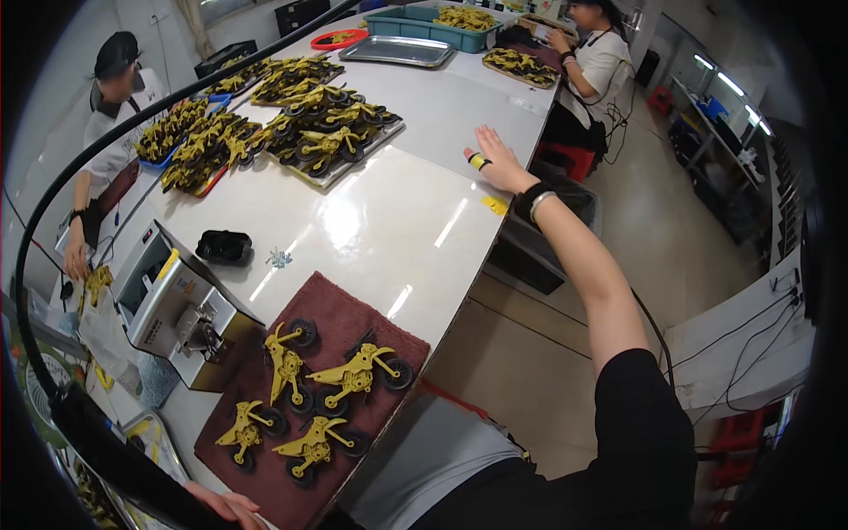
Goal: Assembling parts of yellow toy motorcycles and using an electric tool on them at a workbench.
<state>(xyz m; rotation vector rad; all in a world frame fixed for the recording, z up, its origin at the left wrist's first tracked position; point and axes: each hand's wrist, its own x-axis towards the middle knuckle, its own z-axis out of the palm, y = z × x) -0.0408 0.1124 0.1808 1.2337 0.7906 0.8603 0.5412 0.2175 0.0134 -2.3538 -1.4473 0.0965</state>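
Note:
My right hand (500, 164) is stretched out over the right edge of the white table, open, its fingers together and holding nothing. A yellow-and-black band circles its thumb. Small yellow pieces (495, 205) lie on the table just below it. Partly hidden behind a black flexible arm, my left hand (231, 507) rests by the near edge of a maroon towel (314, 305); its visible fingers are extended and slightly apart. Several yellow toy motorcycles with black wheels lie on the towel, among them a toy motorcycle (358, 375) at the right.
A silver-and-black machine (181, 309) stands left of the towel, with a black tray (223, 247) behind it. Piled toy motorcycles (331, 132) fill trays farther back, near a metal tray (397, 51) and a teal bin (424, 31). One co-worker (115, 106) sits left, another (605, 75) far right.

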